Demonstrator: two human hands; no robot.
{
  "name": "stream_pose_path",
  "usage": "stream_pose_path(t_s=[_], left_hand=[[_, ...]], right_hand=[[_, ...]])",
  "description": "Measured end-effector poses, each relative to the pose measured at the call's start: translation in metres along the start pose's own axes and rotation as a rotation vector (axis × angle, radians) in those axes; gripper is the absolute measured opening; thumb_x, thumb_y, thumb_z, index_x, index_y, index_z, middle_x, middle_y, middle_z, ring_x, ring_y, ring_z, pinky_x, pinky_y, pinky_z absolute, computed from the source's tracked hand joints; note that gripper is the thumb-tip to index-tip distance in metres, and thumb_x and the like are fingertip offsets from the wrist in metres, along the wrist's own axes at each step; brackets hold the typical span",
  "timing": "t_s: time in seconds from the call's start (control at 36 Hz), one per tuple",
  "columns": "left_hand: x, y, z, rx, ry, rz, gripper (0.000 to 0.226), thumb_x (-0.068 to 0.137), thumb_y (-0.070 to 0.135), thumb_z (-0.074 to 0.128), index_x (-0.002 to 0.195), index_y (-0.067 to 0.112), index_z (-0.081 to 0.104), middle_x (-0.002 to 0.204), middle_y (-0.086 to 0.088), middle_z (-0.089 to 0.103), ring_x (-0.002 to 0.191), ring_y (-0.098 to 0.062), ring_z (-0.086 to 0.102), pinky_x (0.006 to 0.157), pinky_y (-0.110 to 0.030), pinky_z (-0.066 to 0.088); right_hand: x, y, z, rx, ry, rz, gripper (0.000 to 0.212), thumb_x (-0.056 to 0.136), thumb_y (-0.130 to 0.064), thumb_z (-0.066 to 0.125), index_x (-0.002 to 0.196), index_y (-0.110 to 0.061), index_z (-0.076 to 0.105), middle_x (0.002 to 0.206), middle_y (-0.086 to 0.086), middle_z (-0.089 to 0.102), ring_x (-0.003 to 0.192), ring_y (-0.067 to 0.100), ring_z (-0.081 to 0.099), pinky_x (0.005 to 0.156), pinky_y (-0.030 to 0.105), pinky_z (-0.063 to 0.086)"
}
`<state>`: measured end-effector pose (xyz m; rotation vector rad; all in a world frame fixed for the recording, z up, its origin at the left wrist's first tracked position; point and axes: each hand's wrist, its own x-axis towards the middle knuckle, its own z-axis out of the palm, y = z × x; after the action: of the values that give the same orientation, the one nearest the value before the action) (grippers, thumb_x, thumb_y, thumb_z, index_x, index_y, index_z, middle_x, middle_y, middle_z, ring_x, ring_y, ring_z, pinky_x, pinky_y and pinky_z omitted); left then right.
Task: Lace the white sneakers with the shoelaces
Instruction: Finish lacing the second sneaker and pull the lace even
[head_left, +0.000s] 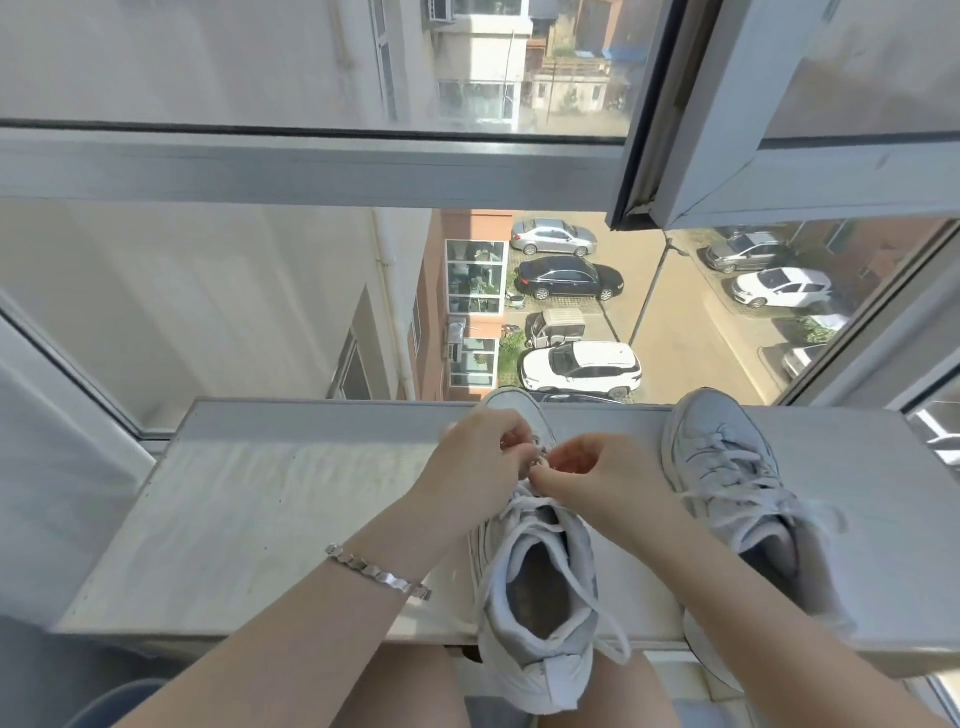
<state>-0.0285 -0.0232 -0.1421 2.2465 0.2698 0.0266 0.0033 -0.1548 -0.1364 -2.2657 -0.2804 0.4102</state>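
Two white sneakers lie on a pale windowsill (260, 509), toes toward the glass. The left sneaker (540, 587) sits in front of me, heel hanging over the sill's near edge, its white shoelace (524, 514) loose across the tongue and trailing past the heel. My left hand (478, 457) and my right hand (592, 478) meet over its forward eyelets, each pinching the lace with curled fingers. The toe is partly hidden by my hands. The right sneaker (737, 483) lies further right, laced, its heel hidden behind my right forearm.
The window frame (311, 166) runs across above the sill, and an open sash (727, 156) juts in at upper right. Through the glass lie a building and parked cars far below. A silver bracelet (376, 569) circles my left wrist. My bare knees are below the sill.
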Motion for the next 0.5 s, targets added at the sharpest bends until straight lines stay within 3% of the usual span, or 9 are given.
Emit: stream_pose_path(t_s=[0.06,0.17,0.31,0.39,0.5], left_hand=[[-0.001,-0.002,0.001,-0.039,-0.020,-0.012,0.026,0.090,0.015,0.057,0.069,0.030,0.052,0.074,0.010,0.052,0.081,-0.013,0.051,0.068,-0.020,0.037],[-0.005,-0.004,-0.002,-0.131,-0.060,-0.016,0.020,0.090,0.012,0.057,0.074,0.023,0.054,0.074,0.010,0.056,0.071,-0.007,0.050,0.061,-0.009,0.037],[-0.004,-0.001,-0.013,-0.245,-0.094,-0.111,0.016,0.087,0.010,0.060,0.072,0.018,0.060,0.071,0.004,0.065,0.069,-0.010,0.056,0.072,-0.025,0.046],[0.003,0.004,-0.025,-0.265,-0.169,-0.232,0.010,0.085,0.012,0.064,0.076,0.010,0.066,0.070,-0.002,0.067,0.058,-0.011,0.051,0.059,-0.023,0.043],[0.012,0.013,-0.035,-0.274,-0.266,-0.382,0.017,0.085,0.017,0.067,0.085,0.001,0.073,0.075,-0.011,0.064,0.066,-0.020,0.042,0.057,-0.024,0.038]], right_hand=[[0.000,0.001,0.003,0.002,0.023,-0.005,0.014,0.074,-0.033,0.070,0.080,-0.021,0.067,0.074,-0.008,0.066,0.072,0.008,0.062,0.068,0.027,0.052],[-0.001,0.004,0.008,-0.013,0.055,-0.024,0.015,0.073,-0.033,0.068,0.081,-0.020,0.067,0.071,-0.010,0.063,0.064,0.002,0.056,0.056,0.017,0.040],[-0.001,0.004,0.009,0.011,0.056,-0.026,0.017,0.075,-0.035,0.070,0.079,-0.019,0.066,0.070,-0.009,0.063,0.062,0.002,0.055,0.054,0.015,0.039],[0.000,0.004,0.010,0.018,0.046,-0.027,0.017,0.074,-0.034,0.071,0.081,-0.019,0.067,0.071,-0.008,0.064,0.062,0.002,0.055,0.054,0.015,0.039],[-0.001,0.005,0.009,0.011,0.036,-0.017,0.015,0.074,-0.032,0.070,0.083,-0.020,0.068,0.071,-0.009,0.064,0.061,0.000,0.054,0.051,0.012,0.037]])
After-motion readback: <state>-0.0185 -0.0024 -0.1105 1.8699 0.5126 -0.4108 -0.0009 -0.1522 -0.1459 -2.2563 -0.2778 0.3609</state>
